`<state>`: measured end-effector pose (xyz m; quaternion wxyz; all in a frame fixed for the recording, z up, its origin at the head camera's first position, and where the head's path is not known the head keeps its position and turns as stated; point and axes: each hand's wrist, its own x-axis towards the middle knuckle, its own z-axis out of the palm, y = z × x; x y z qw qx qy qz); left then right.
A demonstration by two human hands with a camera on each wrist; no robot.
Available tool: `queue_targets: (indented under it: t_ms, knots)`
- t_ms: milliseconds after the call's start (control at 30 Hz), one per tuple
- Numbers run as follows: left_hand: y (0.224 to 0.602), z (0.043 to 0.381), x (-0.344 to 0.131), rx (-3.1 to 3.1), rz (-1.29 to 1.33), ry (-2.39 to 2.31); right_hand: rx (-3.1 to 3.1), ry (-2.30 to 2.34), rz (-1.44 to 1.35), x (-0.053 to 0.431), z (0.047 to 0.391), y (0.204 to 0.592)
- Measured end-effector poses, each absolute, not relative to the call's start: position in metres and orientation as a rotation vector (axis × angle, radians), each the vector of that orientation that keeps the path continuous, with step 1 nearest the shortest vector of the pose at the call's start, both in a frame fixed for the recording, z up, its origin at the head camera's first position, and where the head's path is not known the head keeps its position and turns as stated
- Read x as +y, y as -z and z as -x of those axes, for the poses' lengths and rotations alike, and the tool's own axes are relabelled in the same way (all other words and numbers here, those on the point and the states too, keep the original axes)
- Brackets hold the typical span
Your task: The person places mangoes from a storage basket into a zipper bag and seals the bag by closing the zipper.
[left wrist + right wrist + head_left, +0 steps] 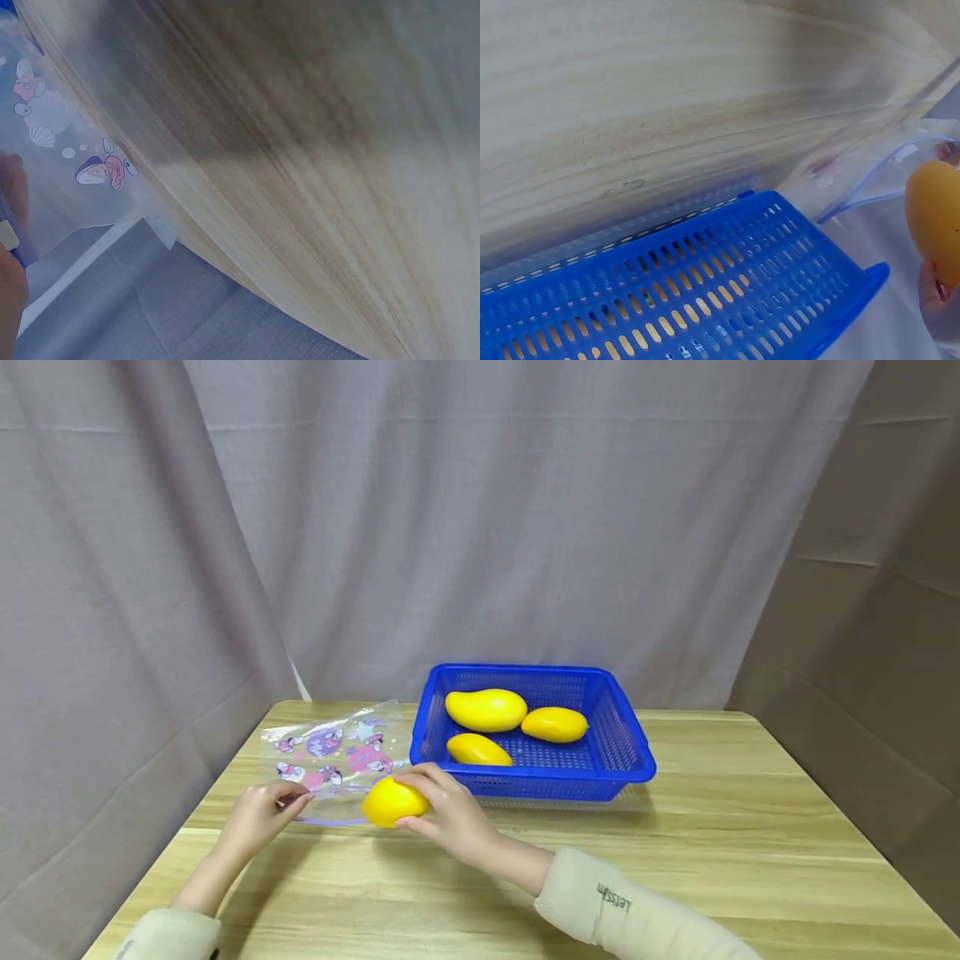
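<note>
My right hand grips a yellow mango at the mouth of a clear printed plastic bag. In the right wrist view the mango is beside the bag's purple-edged opening, which stands apart. The left hand pinches the bag's near edge between thumb and fingers. Pink and purple cartoon prints show on the bag in the left wrist view, where only part of the hand appears at the left edge. I cannot tell whether the mango's tip is inside the opening.
A blue plastic basket stands to the right of the bag on the wooden table. Three yellow mangoes lie in it: a large one, one on the right and one in front. Grey curtains hang behind.
</note>
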<state>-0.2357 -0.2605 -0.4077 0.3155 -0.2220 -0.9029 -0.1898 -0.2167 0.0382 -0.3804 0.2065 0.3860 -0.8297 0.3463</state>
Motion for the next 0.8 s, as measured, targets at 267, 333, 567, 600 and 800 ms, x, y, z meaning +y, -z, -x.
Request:
queue_targets:
  t_ms: [267,333,567,600,800]
  knots:
    - [0.407,0.236,-0.261,-2.396,0.58,0.502,-2.363,-0.87,-1.093,0.033,0.223,0.388]
    - [0.407,0.236,-0.261,-2.396,0.579,0.499,-2.356,-0.839,-1.099,0.033,0.224,0.39]
    - [0.405,0.237,-0.259,-2.419,0.57,0.505,-2.384,-0.715,-1.115,0.031,0.224,0.392]
    - [0.405,0.237,-0.259,-2.423,0.566,0.504,-2.393,-0.697,-1.12,0.031,0.224,0.392]
    - [0.404,0.235,-0.255,-2.436,0.539,0.503,-2.405,-0.585,-1.134,0.028,0.225,0.396]
